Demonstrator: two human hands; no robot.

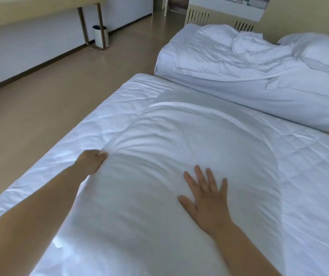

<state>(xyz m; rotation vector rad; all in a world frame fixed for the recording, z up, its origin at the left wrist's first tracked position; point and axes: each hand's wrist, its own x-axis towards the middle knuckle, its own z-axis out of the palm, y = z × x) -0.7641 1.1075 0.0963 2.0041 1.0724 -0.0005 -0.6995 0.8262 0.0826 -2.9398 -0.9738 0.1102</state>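
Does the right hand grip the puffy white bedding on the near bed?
No, the right hand lies flat with straight, spread fingers on the puffy white bedding; only the left hand grips it.

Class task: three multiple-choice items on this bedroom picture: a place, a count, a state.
1. Where does the waste bin stand? A on a shelf; B on the floor by the desk leg; C on a chair.
2. How many beds show? A one; B two; C three.
3. How does the right hand lie on the pillow? A flat, fingers spread; B in a fist; C pinching it.
Key: 1 B, beside the desk leg; 2 B, near bed and far bed; 3 A, straight fingers rest on it.
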